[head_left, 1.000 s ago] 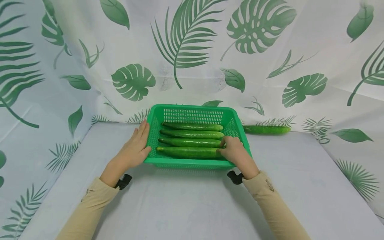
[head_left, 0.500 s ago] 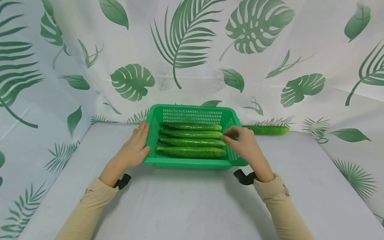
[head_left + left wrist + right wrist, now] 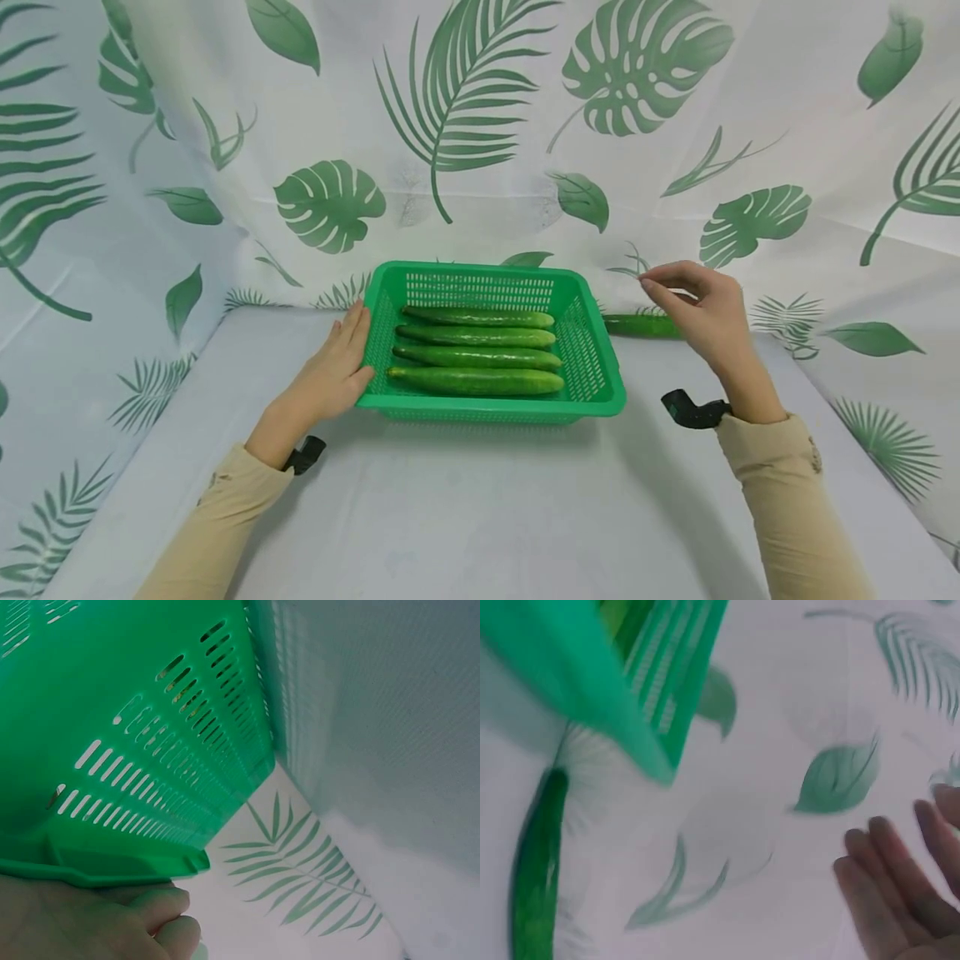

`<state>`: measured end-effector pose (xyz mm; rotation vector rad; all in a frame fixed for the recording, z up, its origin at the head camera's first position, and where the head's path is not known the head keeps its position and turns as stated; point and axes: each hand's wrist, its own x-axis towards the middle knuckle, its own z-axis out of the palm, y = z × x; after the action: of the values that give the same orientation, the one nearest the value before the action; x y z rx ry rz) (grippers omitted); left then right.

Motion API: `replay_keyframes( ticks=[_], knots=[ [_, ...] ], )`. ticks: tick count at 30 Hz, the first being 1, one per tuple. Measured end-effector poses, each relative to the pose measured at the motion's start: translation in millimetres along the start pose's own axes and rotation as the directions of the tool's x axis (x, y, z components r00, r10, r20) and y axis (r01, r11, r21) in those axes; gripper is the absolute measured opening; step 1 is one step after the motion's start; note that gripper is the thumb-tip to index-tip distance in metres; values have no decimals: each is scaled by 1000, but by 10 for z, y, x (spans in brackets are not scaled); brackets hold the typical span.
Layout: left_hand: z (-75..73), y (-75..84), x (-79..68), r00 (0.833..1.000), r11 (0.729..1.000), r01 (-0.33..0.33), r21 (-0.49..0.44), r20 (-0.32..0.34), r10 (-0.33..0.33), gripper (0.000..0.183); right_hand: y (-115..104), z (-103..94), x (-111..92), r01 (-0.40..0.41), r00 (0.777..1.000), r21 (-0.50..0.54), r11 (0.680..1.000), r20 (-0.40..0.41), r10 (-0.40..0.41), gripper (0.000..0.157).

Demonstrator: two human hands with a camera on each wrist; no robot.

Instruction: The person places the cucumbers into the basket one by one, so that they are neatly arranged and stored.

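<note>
My left hand (image 3: pixel 330 371) lies with extended fingers along the left wall of a green slotted plastic basket (image 3: pixel 487 406). In the left wrist view, the fingers (image 3: pixel 161 904) sit just under the basket rim (image 3: pixel 105 879). Several cucumbers (image 3: pixel 480 382) lie side by side inside, lengthwise. Raised to the right of the basket, my right hand (image 3: pixel 705 312) is in the air with loosely bent fingers and nothing in them. Behind and below it, another cucumber (image 3: pixel 637 326) lies outside the basket along the back cloth, its right end hidden by the hand. That cucumber (image 3: pixel 536 877) also shows in the right wrist view.
A white cloth with green leaf prints (image 3: pixel 480 225) rises behind and on both sides of the pale tabletop (image 3: pixel 465 508). Black wrist-worn cameras (image 3: pixel 693 410) stick out below the hands.
My right hand has left the nearest cucumber's right end inside the basket and moved up and right, past the basket's right rim. My left hand and the basket have stayed put.
</note>
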<state>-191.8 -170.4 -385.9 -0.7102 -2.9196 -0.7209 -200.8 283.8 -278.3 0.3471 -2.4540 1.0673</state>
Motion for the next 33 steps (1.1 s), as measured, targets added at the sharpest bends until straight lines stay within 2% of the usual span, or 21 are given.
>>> replay_keyframes(
  ticks=[4, 7, 10, 12, 15, 19, 21, 23, 25, 29, 33],
  knots=[
    [-5, -10, 3, 1000, 1000, 2, 2, 1, -2, 75, 311, -167, 147, -21, 996, 15, 1000, -85, 23, 23],
    [-7, -12, 8, 1000, 1000, -1, -1, 1, 1, 75, 602, -284, 252, -101, 987, 11, 995, -122, 102, 28],
    [-3, -14, 4, 1000, 1000, 1, 3, 1, -1, 75, 888, -383, 322, -176, 976, -2, 984, -127, 174, 34],
    [-2, -14, -4, 1000, 1000, 1, 3, -2, -1, 75, 1048, -438, 350, -225, 969, -40, 973, -108, 220, 38],
    [7, -20, -19, 1000, 1000, -3, 13, -4, 3, 75, 1239, -485, 364, -283, 959, -149, 947, -57, 278, 41],
    [14, -25, -28, 1000, 1000, -15, 12, -10, 15, 76, 1452, -486, 360, -355, 924, -265, 896, 44, 380, 46],
    [13, -27, -30, 1000, 1000, -17, 7, -14, 17, 76, 1566, -456, 347, -362, 909, -293, 885, 100, 405, 45],
    [11, -30, -30, 1000, 1000, -19, 10, -18, 19, 76, 1687, -405, 325, -356, 897, -325, 876, 145, 418, 43],
    [8, -31, -30, 1000, 1000, -18, 13, -22, 18, 76, 1816, -339, 299, -316, 897, -360, 878, 187, 400, 44],
    [0, -20, -20, 1000, 1000, -20, 9, -22, 20, 76, 2047, -227, 247, -178, 908, -442, 879, 271, 320, 52],
    [-5, -18, -11, 1000, 1000, -20, 4, -16, 20, 76, 2200, -166, 218, -51, 905, -510, 859, 339, 255, 51]
  ],
)
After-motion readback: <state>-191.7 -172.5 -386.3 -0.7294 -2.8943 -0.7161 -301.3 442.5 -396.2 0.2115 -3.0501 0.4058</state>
